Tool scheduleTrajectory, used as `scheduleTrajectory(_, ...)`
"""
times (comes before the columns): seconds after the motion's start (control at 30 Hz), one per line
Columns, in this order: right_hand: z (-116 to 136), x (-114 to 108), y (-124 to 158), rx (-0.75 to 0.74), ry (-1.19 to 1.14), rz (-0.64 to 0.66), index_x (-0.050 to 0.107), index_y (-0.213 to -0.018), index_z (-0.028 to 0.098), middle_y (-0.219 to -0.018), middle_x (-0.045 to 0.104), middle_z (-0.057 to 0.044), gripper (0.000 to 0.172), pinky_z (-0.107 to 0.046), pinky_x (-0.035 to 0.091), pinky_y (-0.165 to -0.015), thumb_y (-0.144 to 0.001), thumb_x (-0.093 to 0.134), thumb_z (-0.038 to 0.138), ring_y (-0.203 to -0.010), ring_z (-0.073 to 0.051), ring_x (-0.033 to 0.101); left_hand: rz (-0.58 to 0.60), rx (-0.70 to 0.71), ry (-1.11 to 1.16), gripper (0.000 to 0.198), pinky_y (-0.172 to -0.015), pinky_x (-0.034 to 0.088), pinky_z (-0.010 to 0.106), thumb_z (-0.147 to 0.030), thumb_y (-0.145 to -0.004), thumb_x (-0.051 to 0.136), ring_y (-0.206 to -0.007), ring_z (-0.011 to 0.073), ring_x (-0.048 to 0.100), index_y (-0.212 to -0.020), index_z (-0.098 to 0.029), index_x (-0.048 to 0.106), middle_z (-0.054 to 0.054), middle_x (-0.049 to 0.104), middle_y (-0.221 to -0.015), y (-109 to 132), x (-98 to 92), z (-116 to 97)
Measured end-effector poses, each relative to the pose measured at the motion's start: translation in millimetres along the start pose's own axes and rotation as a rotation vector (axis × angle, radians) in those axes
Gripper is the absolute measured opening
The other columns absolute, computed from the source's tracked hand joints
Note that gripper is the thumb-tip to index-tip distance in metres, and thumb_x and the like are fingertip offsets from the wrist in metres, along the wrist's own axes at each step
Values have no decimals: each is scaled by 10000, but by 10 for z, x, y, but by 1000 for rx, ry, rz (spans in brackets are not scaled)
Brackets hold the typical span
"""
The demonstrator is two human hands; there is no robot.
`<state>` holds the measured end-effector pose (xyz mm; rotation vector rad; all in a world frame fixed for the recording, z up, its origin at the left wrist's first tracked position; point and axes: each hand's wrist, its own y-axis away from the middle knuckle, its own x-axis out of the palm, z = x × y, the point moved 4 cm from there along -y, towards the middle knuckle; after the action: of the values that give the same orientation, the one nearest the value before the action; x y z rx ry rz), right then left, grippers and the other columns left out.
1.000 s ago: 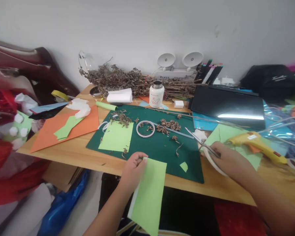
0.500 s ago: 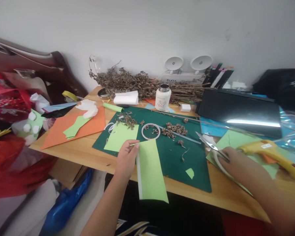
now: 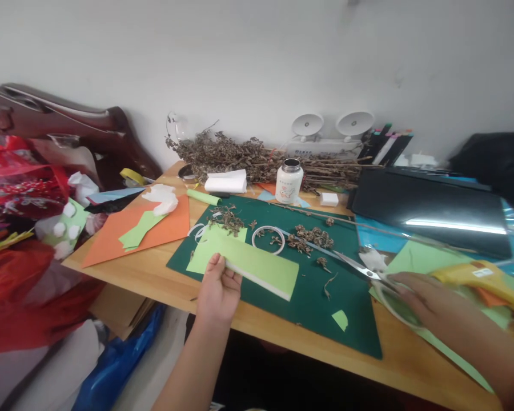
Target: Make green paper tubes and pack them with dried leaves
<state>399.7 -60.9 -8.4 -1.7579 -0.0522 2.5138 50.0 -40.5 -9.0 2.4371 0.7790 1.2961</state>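
My left hand (image 3: 216,288) pinches one end of a folded light green paper strip (image 3: 263,267), which lies across the dark green cutting mat (image 3: 308,308). Under the strip's far end sits a second light green sheet (image 3: 205,254). My right hand (image 3: 417,297) grips the white handles of a pair of scissors (image 3: 360,268) at the mat's right edge, blades pointing left over the mat. A white tape ring (image 3: 268,238) and dried plant bits (image 3: 310,237) lie on the mat beyond the strip.
A yellow glue gun (image 3: 482,279) lies right of my right hand. Orange paper (image 3: 132,228) covers the table's left. Dried branches (image 3: 257,157), a white bottle (image 3: 289,181) and a black case (image 3: 428,208) stand at the back. Red bags (image 3: 21,274) crowd the left.
My left hand has carried the green strip up from below the table edge and turned it to lie sideways on the mat. My right hand has stayed on the scissors.
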Motion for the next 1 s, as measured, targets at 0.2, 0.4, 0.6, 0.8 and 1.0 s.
scheduleTrajectory(0.2,817,46,282,-144,-406,262,619,-931,230,-1010,630,-82,330,-363,466,-820,-786,422,452,-943,-233,580,-14,22,-35,285,-678,526,184,-37,-844,364,-761,73,650,-948,-206,568,8,686,-810,157,17,-23)
scheduleTrajectory(0.4,1527,365,361,-93,-870,569,605,-920,194,-899,643,-61,282,-308,467,-716,-796,460,402,-810,-183,588,-30,73,-60,313,-666,524,181,-21,-830,377,-759,68,648,-913,-236,589,-19,691,-841,317,71,-51)
scheduleTrajectory(0.6,1610,475,310,8,-1136,462,567,-679,155,-684,589,-27,263,-266,442,-658,-808,441,347,-656,-128,540,32,107,-108,259,-642,519,198,-64,-801,441,-727,83,644,-876,-253,602,-28,692,-820,371,-20,-58)
scheduleTrajectory(0.8,1672,494,349,22,-1280,506,560,-628,154,-626,566,-15,253,-248,435,-619,-794,450,309,-588,-108,512,306,-8,-276,169,-569,491,252,-329,-658,648,-514,96,547,-661,-176,577,-41,595,-550,430,-142,185)
scheduleTrajectory(1.0,1596,610,469,158,-1315,497,535,-602,159,-576,525,9,268,-241,417,-573,-748,514,383,-552,-103,473,253,416,-1063,260,-555,378,248,-328,-679,592,-529,122,462,-496,-161,514,-10,498,-497,535,-279,239)
